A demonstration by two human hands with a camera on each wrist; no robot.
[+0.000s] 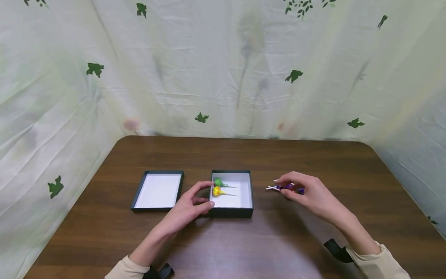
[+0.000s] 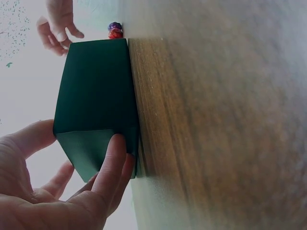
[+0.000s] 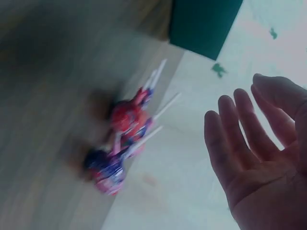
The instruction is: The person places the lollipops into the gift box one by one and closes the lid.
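Observation:
My left hand (image 1: 186, 207) holds the left side of a dark green box (image 1: 231, 212), its fingers and thumb spread along that wall. Inside the box's white interior lie a green-wrapped lollipop (image 1: 218, 182) and a yellow-wrapped lollipop (image 1: 217, 191), sticks pointing right. To the right of the box, my right hand (image 1: 306, 192) hovers over several lollipops (image 3: 127, 117) in red and purple wrappers. Its fingers (image 3: 220, 139) are apart and hold nothing in the right wrist view. In the head view this hand partly hides the lollipops, leaving some white sticks showing.
A shallow dark-edged lid (image 1: 156, 190) with a white inside lies left of the box. Everything stands on a brown wooden table (image 1: 251, 248). A pale curtain (image 1: 223, 77) with green leaf prints hangs behind the table and along both sides.

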